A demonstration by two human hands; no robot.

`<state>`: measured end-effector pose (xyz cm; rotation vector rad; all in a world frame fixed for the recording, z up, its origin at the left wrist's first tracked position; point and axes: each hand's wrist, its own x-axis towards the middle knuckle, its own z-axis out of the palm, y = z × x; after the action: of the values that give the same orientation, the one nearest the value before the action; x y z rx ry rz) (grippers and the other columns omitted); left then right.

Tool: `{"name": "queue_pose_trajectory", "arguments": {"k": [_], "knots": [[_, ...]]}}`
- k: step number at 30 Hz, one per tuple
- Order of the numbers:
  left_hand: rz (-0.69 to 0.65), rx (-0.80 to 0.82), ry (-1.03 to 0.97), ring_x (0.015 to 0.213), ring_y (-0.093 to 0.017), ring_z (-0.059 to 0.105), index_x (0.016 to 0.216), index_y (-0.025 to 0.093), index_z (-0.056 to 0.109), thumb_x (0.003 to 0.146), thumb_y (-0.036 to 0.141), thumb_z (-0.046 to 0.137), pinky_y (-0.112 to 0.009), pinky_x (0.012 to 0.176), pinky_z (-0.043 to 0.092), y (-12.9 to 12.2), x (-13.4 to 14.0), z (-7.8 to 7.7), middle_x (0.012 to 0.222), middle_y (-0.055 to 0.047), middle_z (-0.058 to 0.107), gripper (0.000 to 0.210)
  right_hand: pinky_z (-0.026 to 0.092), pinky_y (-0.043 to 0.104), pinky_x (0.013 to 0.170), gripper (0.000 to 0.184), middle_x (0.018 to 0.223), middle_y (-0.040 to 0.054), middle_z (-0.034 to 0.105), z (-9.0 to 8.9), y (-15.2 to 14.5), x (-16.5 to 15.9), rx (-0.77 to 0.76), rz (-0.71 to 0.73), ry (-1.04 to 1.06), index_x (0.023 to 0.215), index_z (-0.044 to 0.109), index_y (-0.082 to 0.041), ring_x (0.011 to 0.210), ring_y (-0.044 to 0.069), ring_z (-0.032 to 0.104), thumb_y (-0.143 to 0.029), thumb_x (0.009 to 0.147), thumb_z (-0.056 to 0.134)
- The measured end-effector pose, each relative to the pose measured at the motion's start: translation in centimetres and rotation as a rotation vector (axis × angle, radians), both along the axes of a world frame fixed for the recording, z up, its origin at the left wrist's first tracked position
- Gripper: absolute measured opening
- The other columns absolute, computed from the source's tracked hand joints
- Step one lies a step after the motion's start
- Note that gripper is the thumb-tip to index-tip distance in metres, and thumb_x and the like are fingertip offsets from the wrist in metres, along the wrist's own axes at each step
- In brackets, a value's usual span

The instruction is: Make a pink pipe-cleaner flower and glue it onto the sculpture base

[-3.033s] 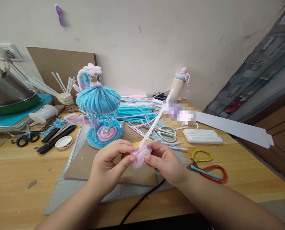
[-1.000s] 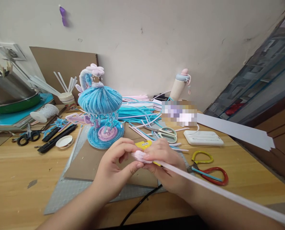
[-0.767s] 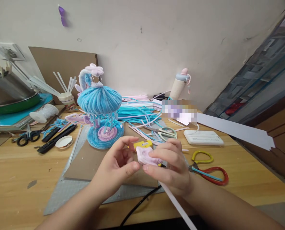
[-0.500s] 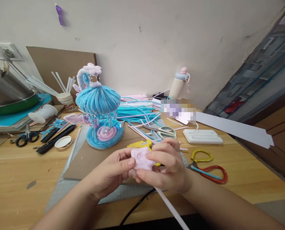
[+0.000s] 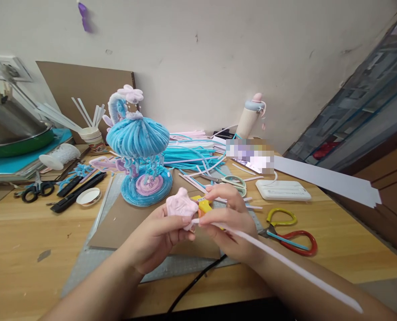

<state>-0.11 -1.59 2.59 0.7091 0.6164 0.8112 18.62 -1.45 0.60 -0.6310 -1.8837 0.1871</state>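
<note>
My left hand point(image 5: 163, 234) is closed on a small pale pink star-shaped piece point(image 5: 181, 207) bent from fuzzy pipe cleaner, with the thumb over its lower right edge. From that edge a long pink pipe cleaner point(image 5: 285, 261) trails across my right forearm toward the lower right. Close beside the star, my right hand point(image 5: 231, 218) pinches this strand between thumb and finger. Partly hidden behind the right fingers lies a yellow glue gun point(image 5: 204, 205). Behind my hands stands a blue fuzzy jellyfish-like ornament point(image 5: 138, 136) on a round coiled base point(image 5: 128, 191).
Red-and-yellow scissors point(image 5: 290, 232) and a white power bank point(image 5: 283, 190) lie to the right. Green-handled scissors point(image 5: 235, 182) rest near bundled blue pipe cleaners point(image 5: 191, 156). Black scissors point(image 5: 38, 191), a box cutter point(image 5: 78, 194) and a spool point(image 5: 59, 156) are at left. Cardboard point(image 5: 118, 227) lies beneath my hands.
The star piece has moved left and turned, its face now showing in my left hand. My right hand has shifted off it onto the strand, which has swung up to the right.
</note>
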Motion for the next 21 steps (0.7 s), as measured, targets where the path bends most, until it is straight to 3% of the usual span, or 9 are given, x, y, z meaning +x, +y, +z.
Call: {"name": "queue_pose_trajectory", "arguments": {"k": [9, 17, 21], "knots": [[0.030, -0.055, 0.067, 0.062, -0.007, 0.046, 0.084, 0.013, 0.067, 0.078, 0.025, 0.076, -0.016, 0.050, 0.042, 0.03, 0.13, 0.00, 0.073, 0.000, 0.055, 0.016, 0.048, 0.040, 0.084, 0.004, 0.092, 0.0042, 0.062, 0.54, 0.36, -0.26, -0.218, 0.028, 0.038, 0.084, 0.064, -0.023, 0.093, 0.021, 0.061, -0.020, 0.085, 0.066], [-0.130, -0.042, 0.073, 0.055, -0.007, 0.044, 0.085, 0.012, 0.065, 0.085, 0.030, 0.068, -0.016, 0.049, 0.044, -0.03, -0.20, 0.18, 0.066, 0.000, 0.051, 0.019, 0.048, 0.039, 0.084, 0.004, 0.091, 0.0031, 0.063, 0.72, 0.61, -0.05, -0.258, 0.028, 0.056, 0.084, 0.065, -0.023, 0.090, 0.020, 0.062, -0.020, 0.084, 0.067], [-0.139, -0.080, 0.067, 0.054, -0.007, 0.043, 0.084, 0.012, 0.065, 0.083, 0.028, 0.070, -0.015, 0.048, 0.043, 0.03, -0.25, 0.28, 0.066, 0.001, 0.049, 0.017, 0.047, 0.040, 0.085, 0.004, 0.093, 0.0035, 0.063, 0.52, 0.84, 0.04, -0.295, 0.006, 0.054, 0.085, 0.065, -0.023, 0.091, 0.021, 0.062, -0.020, 0.084, 0.067]]}}
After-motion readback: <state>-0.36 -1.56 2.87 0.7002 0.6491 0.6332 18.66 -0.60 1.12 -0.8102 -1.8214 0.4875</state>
